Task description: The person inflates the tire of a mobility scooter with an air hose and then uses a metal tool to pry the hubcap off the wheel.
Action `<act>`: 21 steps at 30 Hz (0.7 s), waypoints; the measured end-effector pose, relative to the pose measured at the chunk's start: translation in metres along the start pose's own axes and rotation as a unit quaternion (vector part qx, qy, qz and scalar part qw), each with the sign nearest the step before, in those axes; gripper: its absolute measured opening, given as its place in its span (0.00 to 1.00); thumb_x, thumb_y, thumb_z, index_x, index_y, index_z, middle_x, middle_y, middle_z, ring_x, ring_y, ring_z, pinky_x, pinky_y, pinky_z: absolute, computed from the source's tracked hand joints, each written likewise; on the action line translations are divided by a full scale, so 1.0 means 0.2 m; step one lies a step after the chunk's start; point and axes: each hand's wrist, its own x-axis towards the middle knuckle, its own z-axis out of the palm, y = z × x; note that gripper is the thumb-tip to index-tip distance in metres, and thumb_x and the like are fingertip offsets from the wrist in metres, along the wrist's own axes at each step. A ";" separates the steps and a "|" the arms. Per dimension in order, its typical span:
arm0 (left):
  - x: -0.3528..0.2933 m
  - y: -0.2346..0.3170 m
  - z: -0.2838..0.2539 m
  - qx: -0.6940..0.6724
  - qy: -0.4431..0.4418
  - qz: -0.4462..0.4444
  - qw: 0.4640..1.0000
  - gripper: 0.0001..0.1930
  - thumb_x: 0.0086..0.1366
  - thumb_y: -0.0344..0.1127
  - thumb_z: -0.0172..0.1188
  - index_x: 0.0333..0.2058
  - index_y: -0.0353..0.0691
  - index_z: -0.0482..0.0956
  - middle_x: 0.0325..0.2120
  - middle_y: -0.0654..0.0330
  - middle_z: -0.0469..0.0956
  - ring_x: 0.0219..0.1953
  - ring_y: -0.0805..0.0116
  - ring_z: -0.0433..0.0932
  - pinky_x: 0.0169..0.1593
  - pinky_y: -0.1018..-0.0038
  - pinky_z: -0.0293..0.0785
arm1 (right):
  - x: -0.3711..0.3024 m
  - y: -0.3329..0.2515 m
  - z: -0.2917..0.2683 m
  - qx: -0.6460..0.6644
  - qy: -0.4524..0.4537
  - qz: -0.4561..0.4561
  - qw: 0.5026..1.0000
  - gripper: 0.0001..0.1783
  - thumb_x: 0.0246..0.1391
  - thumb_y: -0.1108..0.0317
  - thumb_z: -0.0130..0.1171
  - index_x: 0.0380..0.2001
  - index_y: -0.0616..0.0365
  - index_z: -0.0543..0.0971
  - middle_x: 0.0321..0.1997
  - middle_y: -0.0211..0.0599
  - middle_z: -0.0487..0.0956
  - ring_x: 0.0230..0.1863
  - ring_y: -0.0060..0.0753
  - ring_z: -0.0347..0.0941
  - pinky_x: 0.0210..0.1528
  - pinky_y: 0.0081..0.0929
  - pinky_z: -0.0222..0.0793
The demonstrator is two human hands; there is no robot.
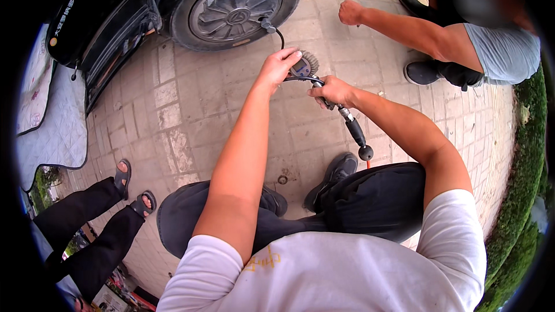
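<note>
A tire inflator gun with a round digital gauge [301,67] is held between my two hands. My left hand [275,70] grips the gauge from its left side, thumb across its edge. Wrapped round the gun's lever handle is my right hand [337,91]. From the gun a thin black hose [282,39] loops up to a clip-on chuck [267,25] at the rim of a black vehicle's wheel [238,16]. Behind my right hand a metal and black coupling [354,130] leads to a black ball and a red air line [368,164].
At the right another person crouches, one fist [350,13] stretched toward the wheel. Someone in sandals [143,202] stands at lower left. A quilted silver cover [60,121] hangs by the vehicle. Paving bricks [219,121] lie beneath, with a green hedge [531,121] along the right.
</note>
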 end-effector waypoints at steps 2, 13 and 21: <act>0.01 -0.01 -0.01 -0.001 -0.004 -0.004 1.000 0.23 0.63 0.45 0.58 0.54 0.41 0.72 0.45 0.62 0.76 0.45 0.72 0.74 0.47 0.70 0.72 | -0.01 -0.01 0.01 0.003 0.003 0.002 1.000 0.15 0.50 0.61 0.61 0.18 0.58 0.73 0.16 0.34 0.74 0.15 0.26 0.68 0.17 0.26 0.61; 0.03 -0.01 -0.02 -0.027 0.037 0.005 0.999 0.20 0.61 0.45 0.60 0.48 0.39 0.76 0.40 0.62 0.78 0.40 0.73 0.75 0.41 0.75 0.70 | -0.03 -0.02 0.00 0.004 0.001 0.002 1.000 0.15 0.51 0.62 0.60 0.17 0.58 0.73 0.15 0.33 0.73 0.15 0.25 0.68 0.17 0.26 0.61; 0.30 0.04 -0.15 -0.064 0.258 0.093 0.960 0.13 0.58 0.39 0.64 0.32 0.32 0.80 0.21 0.62 0.77 0.22 0.74 0.71 0.27 0.73 0.65 | -0.04 0.00 0.00 0.022 0.007 0.007 1.000 0.13 0.50 0.62 0.60 0.19 0.58 0.72 0.17 0.33 0.73 0.17 0.25 0.69 0.19 0.26 0.61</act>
